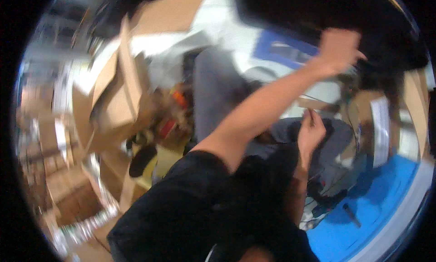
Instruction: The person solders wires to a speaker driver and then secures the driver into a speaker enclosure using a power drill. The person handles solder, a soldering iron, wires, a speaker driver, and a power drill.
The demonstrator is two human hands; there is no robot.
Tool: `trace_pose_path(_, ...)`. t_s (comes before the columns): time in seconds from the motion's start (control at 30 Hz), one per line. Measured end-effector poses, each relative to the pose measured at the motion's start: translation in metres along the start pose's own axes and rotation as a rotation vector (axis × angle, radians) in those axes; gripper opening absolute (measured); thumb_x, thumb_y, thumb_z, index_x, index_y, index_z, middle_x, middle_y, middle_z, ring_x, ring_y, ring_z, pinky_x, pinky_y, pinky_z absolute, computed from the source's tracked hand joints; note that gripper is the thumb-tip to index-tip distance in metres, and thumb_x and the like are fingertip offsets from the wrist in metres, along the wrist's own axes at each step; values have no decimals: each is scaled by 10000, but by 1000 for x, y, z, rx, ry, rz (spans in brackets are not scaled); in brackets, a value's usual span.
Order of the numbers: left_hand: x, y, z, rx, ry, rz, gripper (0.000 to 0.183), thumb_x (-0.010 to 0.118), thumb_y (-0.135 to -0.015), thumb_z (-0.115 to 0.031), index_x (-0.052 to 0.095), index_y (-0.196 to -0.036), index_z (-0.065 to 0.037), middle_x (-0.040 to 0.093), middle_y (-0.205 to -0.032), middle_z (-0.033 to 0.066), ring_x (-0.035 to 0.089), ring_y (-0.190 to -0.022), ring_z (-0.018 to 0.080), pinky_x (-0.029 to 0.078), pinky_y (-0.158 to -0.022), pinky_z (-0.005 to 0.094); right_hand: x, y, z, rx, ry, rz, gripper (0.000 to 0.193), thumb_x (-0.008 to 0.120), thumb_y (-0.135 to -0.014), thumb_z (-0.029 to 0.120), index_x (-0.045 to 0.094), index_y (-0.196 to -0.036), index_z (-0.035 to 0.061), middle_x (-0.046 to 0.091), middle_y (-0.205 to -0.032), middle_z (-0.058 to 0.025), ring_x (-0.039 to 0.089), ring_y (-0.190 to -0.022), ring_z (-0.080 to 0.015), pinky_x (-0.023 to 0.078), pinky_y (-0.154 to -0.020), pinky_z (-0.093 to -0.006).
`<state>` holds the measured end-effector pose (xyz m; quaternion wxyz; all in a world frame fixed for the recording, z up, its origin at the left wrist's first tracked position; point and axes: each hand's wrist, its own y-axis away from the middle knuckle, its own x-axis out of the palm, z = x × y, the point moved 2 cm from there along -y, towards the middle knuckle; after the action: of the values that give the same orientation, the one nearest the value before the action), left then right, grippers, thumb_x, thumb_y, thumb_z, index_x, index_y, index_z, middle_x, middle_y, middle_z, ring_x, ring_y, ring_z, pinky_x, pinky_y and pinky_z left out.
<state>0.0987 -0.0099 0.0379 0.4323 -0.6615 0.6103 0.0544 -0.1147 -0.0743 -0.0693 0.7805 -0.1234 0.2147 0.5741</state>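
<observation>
My left arm stretches across to the far right, and my left hand (339,48) is at the near edge of a large black object (295,10) whose kind I cannot make out. Motion smears that hand, and its fingers are hidden. Just to its left lies a flat blue-violet item (277,51) with pale marks. My right hand (311,132) is lower, above my grey-trousered leg. Its fingertips are pinched together, and whatever they may hold is too small and blurred to name. A narrow brown piece (313,103) lies beyond those fingertips.
An open cardboard box (113,91) stands left, beside a jumble of small coloured things (170,126) and a yellow container (170,164). More boxes (75,198) fill the far left. At right are cardboard with a white label (380,130) and a blue mat (377,203) bearing a dark tool (352,215).
</observation>
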Motion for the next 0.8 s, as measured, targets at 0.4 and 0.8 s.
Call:
trace_pose_path(0.4,31,-4,-5,20,14,-139,333,773,-728,-367,686,-890,-89,686,-862,118,664,-898,273,448,-820,420,167,154,97,-1259,231,948,234,553,-859,86,659,-1034,-27,604,-1171,-169,549,-1136,-325,460,-970,-415)
trace_pose_path(0.8,-9,4,-6,51,158,-17,167,641,-852,-216,666,-796,-60,689,-790,166,696,-780,326,526,-664,470,399,114,71,-829,1264,1210,310,531,-920,215,691,-1157,95,677,-1196,-99,632,-1089,-295,435,-951,-471)
